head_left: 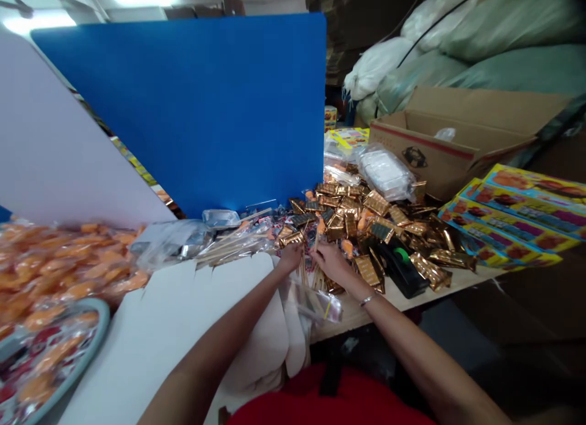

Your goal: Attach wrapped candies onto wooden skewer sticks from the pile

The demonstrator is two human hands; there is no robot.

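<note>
Both hands are close together over the front of a pile of gold-wrapped packets (350, 208). My left hand (291, 257) has its fingers curled closed at the pile's edge, and whatever is in them is too small and blurred to name. Just to its right, my right hand (332, 261) is pinched closed near some thin pale sticks; its fingertips also hide what they hold. Below the hands lies a clear plastic bag (311, 300). To the left, a bundle of wooden sticks (233, 245) rests beside a foil tray (220, 218). A black tape dispenser (403, 269) with green tape stands right of my right hand.
White cardboard sheets (183, 327) lie at front left. Further left are bagged orange items (68, 263) and a grey round tub (103, 318). A blue panel (196, 113) stands behind. An open carton (425, 135) and yellow printed boxes (517, 211) sit at right.
</note>
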